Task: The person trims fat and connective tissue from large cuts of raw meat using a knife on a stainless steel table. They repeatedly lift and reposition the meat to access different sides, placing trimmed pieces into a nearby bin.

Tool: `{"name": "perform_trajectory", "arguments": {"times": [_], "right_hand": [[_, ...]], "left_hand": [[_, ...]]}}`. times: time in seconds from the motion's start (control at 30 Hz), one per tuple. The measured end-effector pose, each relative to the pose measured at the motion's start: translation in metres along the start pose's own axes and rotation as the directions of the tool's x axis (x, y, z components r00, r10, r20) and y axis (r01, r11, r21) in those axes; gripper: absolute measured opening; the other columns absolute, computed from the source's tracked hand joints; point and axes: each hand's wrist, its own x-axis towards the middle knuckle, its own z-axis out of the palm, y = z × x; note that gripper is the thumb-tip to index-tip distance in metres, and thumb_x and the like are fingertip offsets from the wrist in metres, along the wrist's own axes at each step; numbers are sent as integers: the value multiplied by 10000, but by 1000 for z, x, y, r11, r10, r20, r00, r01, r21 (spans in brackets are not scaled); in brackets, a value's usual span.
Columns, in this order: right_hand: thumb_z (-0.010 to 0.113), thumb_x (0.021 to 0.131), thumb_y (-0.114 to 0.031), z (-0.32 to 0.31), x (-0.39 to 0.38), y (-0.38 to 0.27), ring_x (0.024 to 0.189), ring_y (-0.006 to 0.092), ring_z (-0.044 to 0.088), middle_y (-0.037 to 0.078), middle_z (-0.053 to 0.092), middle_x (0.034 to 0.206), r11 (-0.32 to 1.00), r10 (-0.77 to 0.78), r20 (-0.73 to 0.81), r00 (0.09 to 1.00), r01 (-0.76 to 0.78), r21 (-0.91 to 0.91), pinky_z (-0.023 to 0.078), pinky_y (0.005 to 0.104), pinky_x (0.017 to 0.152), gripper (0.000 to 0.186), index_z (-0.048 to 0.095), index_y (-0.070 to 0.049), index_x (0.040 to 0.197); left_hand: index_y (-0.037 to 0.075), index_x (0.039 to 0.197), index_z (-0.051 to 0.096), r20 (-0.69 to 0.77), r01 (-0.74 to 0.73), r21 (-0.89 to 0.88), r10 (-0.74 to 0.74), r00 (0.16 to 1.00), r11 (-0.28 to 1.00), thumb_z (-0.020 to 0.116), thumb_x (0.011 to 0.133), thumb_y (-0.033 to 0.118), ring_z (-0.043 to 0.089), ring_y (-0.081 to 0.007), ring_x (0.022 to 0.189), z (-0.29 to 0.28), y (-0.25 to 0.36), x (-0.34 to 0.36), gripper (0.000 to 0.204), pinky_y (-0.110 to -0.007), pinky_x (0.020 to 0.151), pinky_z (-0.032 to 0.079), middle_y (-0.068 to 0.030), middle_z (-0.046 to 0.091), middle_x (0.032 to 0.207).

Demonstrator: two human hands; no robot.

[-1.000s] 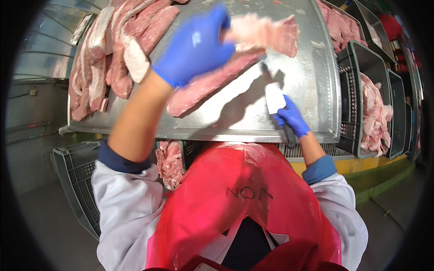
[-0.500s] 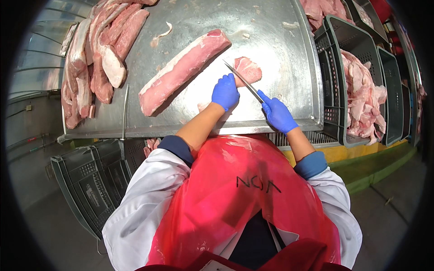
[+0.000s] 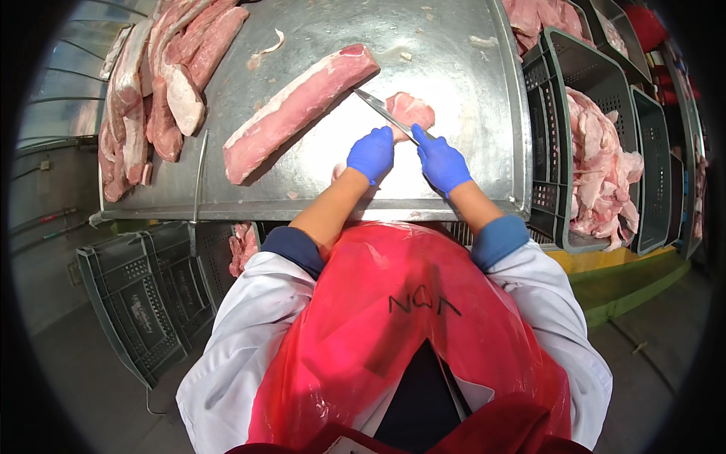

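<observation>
My right hand (image 3: 444, 163), in a blue glove, is closed round the handle of a knife (image 3: 380, 104). The blade points up and to the left, its tip close to the right end of a long pink meat loin (image 3: 295, 113). A small flat piece of meat (image 3: 412, 110) lies behind the blade, partly covered by it. My left hand (image 3: 370, 155), gloved in blue too, has its fingers pinched at the near edge of this piece. Another scrap of meat (image 3: 337, 172) shows beside my left wrist, mostly hidden.
The metal table (image 3: 469, 83) has a raised rim. Long strips of meat (image 3: 181, 83) are heaped at its left. Dark crates stand on the right, one with pale trimmings (image 3: 601, 166). A grey crate (image 3: 151, 303) sits below the left edge. A fat scrap (image 3: 268, 51) lies at the back.
The knife has swung lower and further left, its blade now flatter across the small meat piece. My right hand has come closer to my left. The whole view has shifted slightly.
</observation>
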Motion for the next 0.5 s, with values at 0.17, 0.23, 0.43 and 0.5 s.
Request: {"name": "perform_trajectory", "arguments": {"times": [0.17,0.23,0.43,0.5], "right_hand": [[461,1017,-227,-34,-52,85,927,490,648,339,613,1041,955,293,-59,954,-290,56,525,549,837,547,344,-264,1550],[482,1011,-205,-54,-61,101,935,490,646,342,622,1014,976,215,-81,973,-217,-20,520,551,831,564,340,-251,1554],[495,1049,-203,-63,-91,63,675,275,602,165,586,723,884,29,-190,981,63,463,473,414,669,510,401,-198,1550],[494,1040,-169,-75,-114,57,621,185,514,119,509,667,813,147,-110,983,-57,579,457,358,643,517,405,-176,1548]], "left_hand": [[-5,1055,577,-165,62,-269,-109,980,961,503,945,207,668,-416,987,-20,-51,0,251,-484,854,530,-267,657,1067],[-5,1064,570,-123,236,-115,-250,960,965,541,915,211,682,-408,956,-29,-79,3,264,-480,829,524,-271,664,999],[-7,1333,458,-366,-182,-616,-74,928,766,744,837,82,647,-258,1035,-58,-50,-10,580,-377,886,529,-165,622,1168],[0,1373,420,-327,-277,-776,14,945,566,745,834,33,614,-217,1064,-112,5,-13,630,-359,918,513,-130,590,1191]]}}
